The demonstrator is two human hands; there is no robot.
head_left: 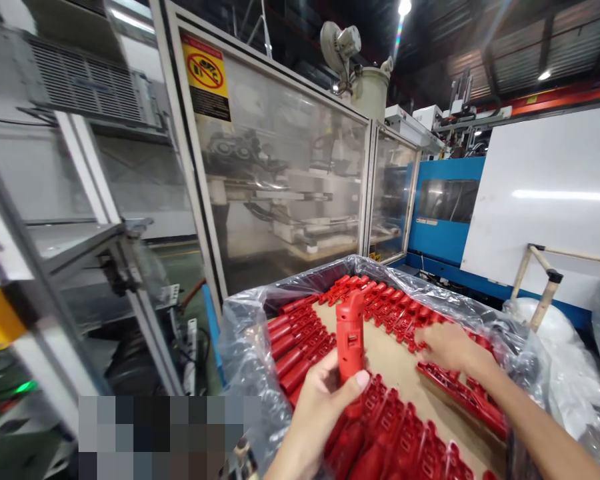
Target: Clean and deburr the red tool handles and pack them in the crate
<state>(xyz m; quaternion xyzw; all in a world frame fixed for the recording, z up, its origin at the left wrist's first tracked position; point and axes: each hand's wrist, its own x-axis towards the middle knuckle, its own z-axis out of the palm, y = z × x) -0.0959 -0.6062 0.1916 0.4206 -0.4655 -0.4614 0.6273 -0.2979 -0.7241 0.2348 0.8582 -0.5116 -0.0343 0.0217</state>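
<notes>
My left hand [325, 400] grips a red moulded plastic part [351, 333] and holds it upright above a box lined with clear plastic film [250, 333]. My right hand [447, 347] reaches into the box and rests on a row of the same red parts [460, 390] along the right side; whether its fingers grip one cannot be told. Several more red parts lie in rows at the left [297, 340], at the back [385, 297] and at the front [405, 447], on a brown cardboard sheet [395, 360].
A machine enclosure with clear panels [290, 173] and a yellow warning sign [206, 70] stands behind the box. A blue machine [443, 207] and a white board [550, 200] are at the right, with wooden legs [545, 287] and bagged material [550, 327]. A metal frame [105, 267] stands at left.
</notes>
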